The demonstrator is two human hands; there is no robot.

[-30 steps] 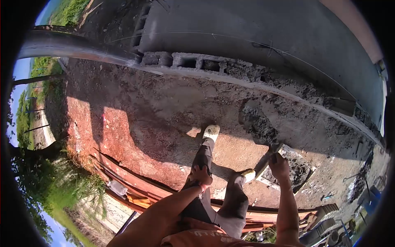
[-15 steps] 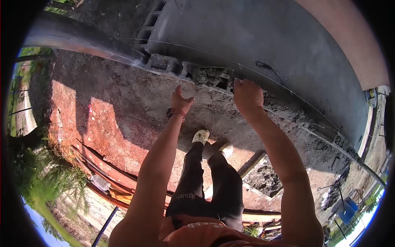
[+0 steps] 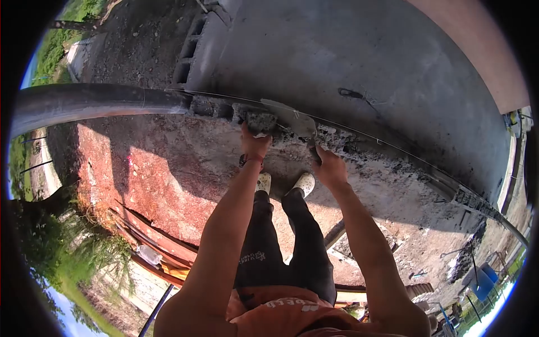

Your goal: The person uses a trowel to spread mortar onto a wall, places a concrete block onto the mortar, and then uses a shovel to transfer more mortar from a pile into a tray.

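Observation:
My right hand (image 3: 328, 165) is shut on the handle of a trowel (image 3: 292, 119). Its blade lies flat on top of the row of hollow concrete blocks (image 3: 216, 108). Wet grey mortar (image 3: 261, 121) is heaped on the blocks just left of the blade. My left hand (image 3: 255, 143) reaches up against the near face of the block, fingers touching the mortar heap, a band on its wrist. It grips nothing that I can see. My legs and light shoes (image 3: 305, 182) stand on the ground right below the wall.
A dark pipe (image 3: 84, 104) runs left from the block row. A taut string line (image 3: 393, 147) follows the course to the right. Behind rises a grey rendered wall (image 3: 365, 67). A mortar board (image 3: 365, 247), rusty sheets (image 3: 163, 241) and a blue bucket (image 3: 483, 278) lie behind me.
A second ago my right hand held the trowel down at the mortar board and my left hand rested on my knee. Both hands have risen to the block row, and the trowel now lies on it.

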